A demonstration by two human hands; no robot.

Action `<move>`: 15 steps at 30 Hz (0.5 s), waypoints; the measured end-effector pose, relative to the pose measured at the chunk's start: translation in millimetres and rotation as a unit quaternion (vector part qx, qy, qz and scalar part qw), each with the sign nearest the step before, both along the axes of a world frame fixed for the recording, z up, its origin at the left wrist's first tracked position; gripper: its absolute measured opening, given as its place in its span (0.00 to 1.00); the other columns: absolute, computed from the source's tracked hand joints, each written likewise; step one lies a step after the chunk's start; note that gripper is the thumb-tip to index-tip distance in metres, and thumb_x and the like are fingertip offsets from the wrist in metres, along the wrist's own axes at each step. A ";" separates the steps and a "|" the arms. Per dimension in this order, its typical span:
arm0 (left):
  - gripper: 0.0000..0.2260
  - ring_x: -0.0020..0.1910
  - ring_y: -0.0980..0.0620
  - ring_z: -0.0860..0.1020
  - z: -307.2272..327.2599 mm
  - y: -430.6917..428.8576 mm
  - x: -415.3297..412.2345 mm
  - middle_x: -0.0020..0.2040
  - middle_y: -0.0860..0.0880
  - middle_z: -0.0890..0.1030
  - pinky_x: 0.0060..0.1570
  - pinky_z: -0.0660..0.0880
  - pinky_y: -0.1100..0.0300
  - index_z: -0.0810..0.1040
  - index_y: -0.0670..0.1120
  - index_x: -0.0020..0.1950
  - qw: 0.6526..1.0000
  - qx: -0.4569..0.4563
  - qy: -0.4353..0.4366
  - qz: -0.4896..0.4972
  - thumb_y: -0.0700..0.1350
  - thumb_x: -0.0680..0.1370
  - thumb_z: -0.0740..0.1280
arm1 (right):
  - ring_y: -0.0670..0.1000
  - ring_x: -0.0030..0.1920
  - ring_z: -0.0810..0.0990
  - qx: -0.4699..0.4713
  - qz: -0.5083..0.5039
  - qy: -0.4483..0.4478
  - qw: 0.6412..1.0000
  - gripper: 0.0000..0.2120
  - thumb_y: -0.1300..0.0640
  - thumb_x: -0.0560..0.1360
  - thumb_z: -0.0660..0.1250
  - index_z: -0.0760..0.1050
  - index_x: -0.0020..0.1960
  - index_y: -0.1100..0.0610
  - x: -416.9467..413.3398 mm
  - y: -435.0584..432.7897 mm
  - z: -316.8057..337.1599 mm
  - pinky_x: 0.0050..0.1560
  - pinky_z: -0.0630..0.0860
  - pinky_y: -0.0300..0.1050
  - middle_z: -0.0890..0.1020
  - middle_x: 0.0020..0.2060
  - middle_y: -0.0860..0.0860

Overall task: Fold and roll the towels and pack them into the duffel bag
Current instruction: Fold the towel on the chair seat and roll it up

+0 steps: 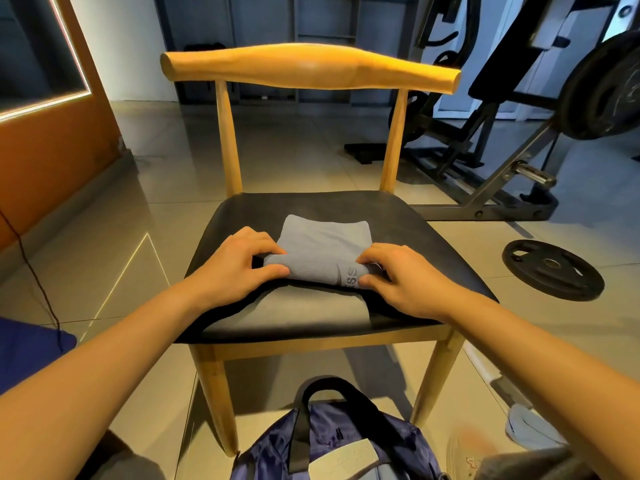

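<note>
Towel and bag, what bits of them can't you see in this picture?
Head view:
towel: the left hand and right hand cover both ends of the roll; its printed word shows only "SS".
bag: cut off by the bottom edge; inside unseen.
shoe, bottom right: blurred.

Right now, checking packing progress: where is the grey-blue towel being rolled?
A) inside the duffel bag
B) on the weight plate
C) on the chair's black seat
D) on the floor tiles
C: the left hand and right hand grip the towel at its rolled edge on the chair seat.
</note>
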State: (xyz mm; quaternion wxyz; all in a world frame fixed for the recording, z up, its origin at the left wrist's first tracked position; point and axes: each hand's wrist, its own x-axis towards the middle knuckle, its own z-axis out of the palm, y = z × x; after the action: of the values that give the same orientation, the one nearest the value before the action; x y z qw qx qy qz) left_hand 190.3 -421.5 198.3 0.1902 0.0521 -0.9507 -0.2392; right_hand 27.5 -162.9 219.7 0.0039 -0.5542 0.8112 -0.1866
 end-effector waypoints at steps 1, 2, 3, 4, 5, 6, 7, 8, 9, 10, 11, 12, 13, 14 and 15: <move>0.06 0.53 0.58 0.72 3.3 1.0 0.0 0.47 0.59 0.79 0.50 0.70 0.62 0.81 0.57 0.51 1.000 0.009 -0.016 0.002 0.57 0.78 0.69 | 0.52 0.51 0.78 0.012 -0.011 -0.031 0.999 0.10 0.52 0.82 0.65 0.79 0.58 0.56 -0.8 -0.6 2.6 0.54 0.76 0.50 0.82 0.51 0.51; 0.05 0.52 0.58 0.72 6.1 1.6 -0.1 0.47 0.57 0.78 0.50 0.69 0.62 0.81 0.57 0.50 0.999 0.020 -0.035 0.010 0.56 0.79 0.68 | 0.53 0.50 0.78 0.019 -0.020 -0.055 0.998 0.10 0.53 0.83 0.63 0.80 0.57 0.58 -2.1 -1.4 4.0 0.53 0.76 0.52 0.82 0.50 0.53; 0.07 0.51 0.56 0.73 8.2 3.2 0.0 0.46 0.54 0.78 0.49 0.70 0.61 0.81 0.55 0.48 0.998 0.033 -0.053 0.020 0.55 0.80 0.66 | 0.54 0.48 0.78 0.023 -0.025 -0.073 0.997 0.12 0.54 0.84 0.62 0.79 0.54 0.60 -3.3 -2.7 3.9 0.52 0.76 0.54 0.82 0.48 0.55; 0.11 0.50 0.54 0.74 9.3 5.0 -1.0 0.46 0.50 0.77 0.50 0.71 0.59 0.81 0.51 0.48 0.996 0.048 -0.073 0.034 0.55 0.82 0.64 | 0.55 0.44 0.77 0.025 -0.031 -0.089 0.995 0.14 0.54 0.85 0.60 0.79 0.50 0.62 -4.5 -4.6 2.3 0.49 0.76 0.54 0.81 0.44 0.56; 0.16 0.47 0.51 0.74 9.9 7.2 -2.6 0.45 0.45 0.77 0.50 0.71 0.57 0.81 0.45 0.49 0.993 0.063 -0.092 0.049 0.55 0.83 0.62 | 0.55 0.40 0.75 0.026 -0.040 -0.103 0.994 0.16 0.53 0.85 0.59 0.76 0.45 0.62 -4.8 -6.7 0.1 0.46 0.74 0.55 0.79 0.39 0.56; 0.20 0.45 0.47 0.75 10.1 9.4 -4.6 0.45 0.41 0.76 0.49 0.72 0.55 0.80 0.40 0.48 0.989 0.081 -0.106 0.062 0.55 0.84 0.60 | 0.54 0.36 0.72 0.027 -0.051 -0.106 0.993 0.18 0.53 0.85 0.58 0.74 0.41 0.61 -4.7 -8.8 -1.8 0.43 0.72 0.55 0.76 0.35 0.55; 0.22 0.42 0.45 0.74 9.7 11.7 -6.7 0.43 0.39 0.75 0.47 0.71 0.55 0.77 0.37 0.46 0.986 0.103 -0.112 0.071 0.55 0.84 0.59 | 0.53 0.35 0.71 0.026 -0.062 -0.088 0.994 0.19 0.52 0.85 0.58 0.73 0.40 0.61 -4.6 -10.3 -4.0 0.42 0.72 0.55 0.75 0.34 0.54; 0.22 0.39 0.46 0.73 9.4 13.3 -8.7 0.39 0.39 0.74 0.45 0.71 0.54 0.74 0.38 0.42 0.983 0.125 -0.111 0.080 0.56 0.84 0.59 | 0.53 0.37 0.73 0.023 -0.070 -0.051 0.996 0.18 0.50 0.85 0.58 0.74 0.41 0.59 -5.0 -11.7 -5.9 0.43 0.74 0.56 0.76 0.36 0.53; 0.22 0.36 0.49 0.72 9.3 13.8 -10.9 0.36 0.41 0.73 0.44 0.71 0.54 0.72 0.40 0.38 0.980 0.145 -0.106 0.089 0.56 0.83 0.61 | 0.52 0.40 0.75 0.008 -0.077 -0.009 0.997 0.16 0.49 0.84 0.59 0.76 0.45 0.57 -5.0 -12.1 -7.0 0.45 0.76 0.54 0.78 0.39 0.51; 0.21 0.34 0.50 0.72 9.4 13.3 -13.5 0.33 0.43 0.72 0.43 0.71 0.55 0.72 0.42 0.36 0.977 0.162 -0.102 0.098 0.55 0.83 0.62 | 0.51 0.44 0.76 -0.022 -0.075 0.024 0.997 0.12 0.49 0.84 0.61 0.78 0.50 0.55 -4.2 -11.8 -7.2 0.48 0.76 0.51 0.78 0.44 0.49; 0.21 0.33 0.51 0.73 10.0 13.0 -15.7 0.32 0.45 0.73 0.42 0.72 0.55 0.72 0.42 0.36 0.974 0.173 -0.097 0.108 0.55 0.82 0.64 | 0.49 0.48 0.76 -0.054 -0.061 0.048 0.995 0.10 0.48 0.83 0.63 0.78 0.54 0.53 -2.5 -10.4 -6.1 0.50 0.75 0.48 0.78 0.48 0.48; 0.20 0.32 0.51 0.74 10.4 12.3 -17.6 0.32 0.45 0.75 0.42 0.73 0.55 0.74 0.42 0.37 0.973 0.178 -0.088 0.119 0.54 0.82 0.65 | 0.48 0.50 0.75 -0.076 -0.039 0.066 0.994 0.10 0.47 0.82 0.63 0.78 0.57 0.52 -1.1 -9.5 -4.6 0.52 0.74 0.47 0.78 0.51 0.46; 0.18 0.33 0.51 0.76 10.6 11.8 -18.9 0.34 0.46 0.78 0.42 0.75 0.54 0.77 0.41 0.40 0.972 0.181 -0.078 0.129 0.54 0.81 0.67 | 0.48 0.52 0.75 -0.075 -0.017 0.078 0.994 0.12 0.46 0.82 0.64 0.79 0.59 0.51 0.1 -8.8 -3.9 0.53 0.73 0.46 0.78 0.52 0.46; 0.15 0.33 0.51 0.77 10.6 11.5 -19.8 0.36 0.46 0.80 0.42 0.75 0.54 0.79 0.43 0.42 0.970 0.186 -0.070 0.138 0.54 0.80 0.68 | 0.48 0.53 0.75 -0.061 -0.001 0.087 0.994 0.14 0.44 0.81 0.65 0.78 0.61 0.50 0.9 -8.7 -4.7 0.54 0.72 0.47 0.78 0.54 0.46; 0.14 0.33 0.50 0.77 10.1 11.5 -20.3 0.37 0.46 0.81 0.42 0.76 0.53 0.80 0.44 0.44 0.969 0.191 -0.064 0.145 0.54 0.79 0.69 | 0.48 0.54 0.75 -0.042 0.005 0.091 0.995 0.16 0.43 0.80 0.67 0.78 0.63 0.50 2.0 -9.0 -6.2 0.56 0.72 0.47 0.79 0.55 0.46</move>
State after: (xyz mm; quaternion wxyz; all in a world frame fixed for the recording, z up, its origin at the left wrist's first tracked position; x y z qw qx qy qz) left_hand 170.0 -410.0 208.4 0.1482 0.2396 -0.8800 -0.3825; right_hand 29.5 -172.0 213.5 -0.0923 -0.5728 0.7966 -0.1694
